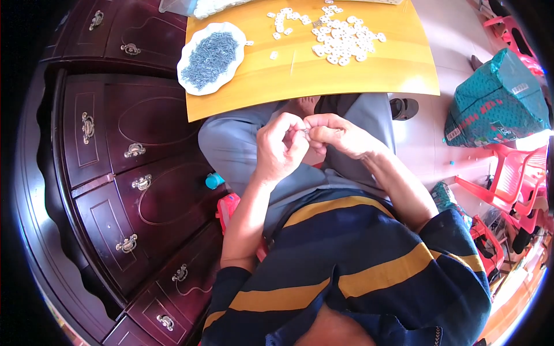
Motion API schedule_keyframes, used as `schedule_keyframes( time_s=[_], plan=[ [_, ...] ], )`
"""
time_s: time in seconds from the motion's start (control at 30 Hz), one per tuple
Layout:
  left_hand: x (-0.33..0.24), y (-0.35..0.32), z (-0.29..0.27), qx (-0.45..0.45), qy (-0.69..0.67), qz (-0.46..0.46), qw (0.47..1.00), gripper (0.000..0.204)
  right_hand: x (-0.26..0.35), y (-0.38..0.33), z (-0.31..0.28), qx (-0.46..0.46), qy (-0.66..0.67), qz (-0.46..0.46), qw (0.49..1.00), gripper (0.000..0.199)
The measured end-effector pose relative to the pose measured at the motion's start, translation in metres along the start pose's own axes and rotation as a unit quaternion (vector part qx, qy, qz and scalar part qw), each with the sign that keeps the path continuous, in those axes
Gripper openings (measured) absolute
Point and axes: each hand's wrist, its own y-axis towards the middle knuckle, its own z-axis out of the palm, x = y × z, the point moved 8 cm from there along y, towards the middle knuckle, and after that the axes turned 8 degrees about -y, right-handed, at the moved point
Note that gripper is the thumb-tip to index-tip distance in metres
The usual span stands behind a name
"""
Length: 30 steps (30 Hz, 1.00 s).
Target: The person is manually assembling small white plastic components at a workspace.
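Evidently busy fingertips: both hands meet over the lap, left hand (280, 149) and right hand (341, 135) each with thumb and forefinger pinched on a tiny piece (306, 132), too small and covered for me to name.
Slip risk: so little of that piece shows that a loosened pinch could, I think, let it go.
Where it would drop: off the near edge of the yellow tabletop (369, 79), so into the folds of the grey trousers (231, 138) or down to the pale floor (424, 155), where it would be hard to find.
Dish danger: the scalloped white dish (239, 56), heaped with dark slender pieces (210, 57), sits close to the table's left side; a careless elbow could tip it.
White heap: flat white pieces (344, 40) lie loose at the far side, with nothing around them, so a sweeping sleeve might scatter some.
Left side: a dark wooden cabinet (156, 121) stands close and would limit that elbow.
Right side: a teal bag (496, 98) and a pink plastic chair (511, 176) crowd the floor, awkward for anyone searching there.
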Motion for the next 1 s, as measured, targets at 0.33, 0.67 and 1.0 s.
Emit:
schedule_keyframes(
  time_s=[0.33, 0.67, 1.0],
  plan=[
    [-0.038, 0.020, 0.011, 0.186, 0.117, 0.053, 0.974, 0.010, 0.002, -0.006, 0.000, 0.095, 0.016, 0.035, 0.995, 0.017],
    [-0.031, 0.018, 0.000, 0.082, 0.114, 0.046, 0.989, 0.020, 0.006, 0.001, -0.014, -0.022, -0.072, -0.013, 0.997, 0.018],
    [-0.015, 0.015, -0.005, 0.009, 0.113, 0.010, 0.993, 0.005, 0.009, -0.001, -0.018, -0.079, -0.066, 0.004, 0.995, 0.017]
  ],
)
